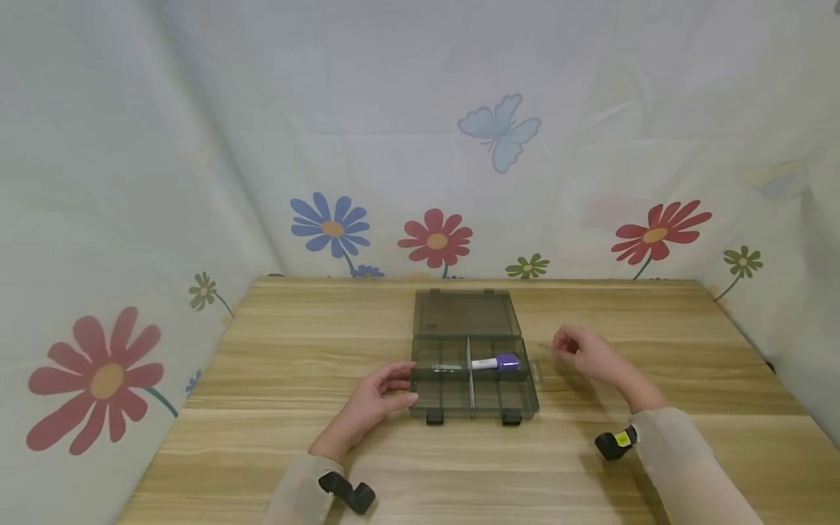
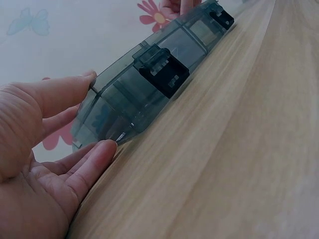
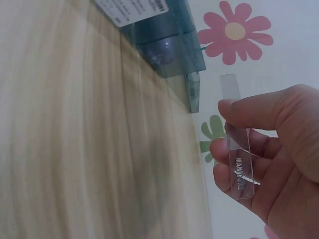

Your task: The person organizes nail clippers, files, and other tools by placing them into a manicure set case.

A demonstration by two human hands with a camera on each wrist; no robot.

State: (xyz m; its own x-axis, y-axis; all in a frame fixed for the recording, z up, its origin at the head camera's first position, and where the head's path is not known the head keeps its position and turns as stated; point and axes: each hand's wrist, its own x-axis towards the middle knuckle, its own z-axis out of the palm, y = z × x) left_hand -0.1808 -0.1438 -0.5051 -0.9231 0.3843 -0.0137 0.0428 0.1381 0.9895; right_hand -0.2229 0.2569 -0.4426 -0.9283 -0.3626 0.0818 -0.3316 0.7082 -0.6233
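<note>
A grey see-through compartment box (image 1: 474, 394) lies on the table with its lid (image 1: 464, 312) laid back behind it. My left hand (image 1: 377, 397) grips the box's left end, thumb and fingers at its upper and lower edges in the left wrist view. One compartment holds a small purple bottle with a white part (image 1: 496, 362); left of the white divider lies a slim greenish item (image 1: 448, 369). To the right of the box, my right hand (image 3: 269, 149) pinches a clear flat nail file (image 3: 241, 172) lettered "MANICURE", raised above the table.
Two black latches (image 1: 510, 416) project from the box's near side. A white printed label (image 3: 132, 10) shows by the box in the right wrist view. The wooden table (image 1: 315, 313) meets a flower-print curtain (image 1: 367, 146) at the back.
</note>
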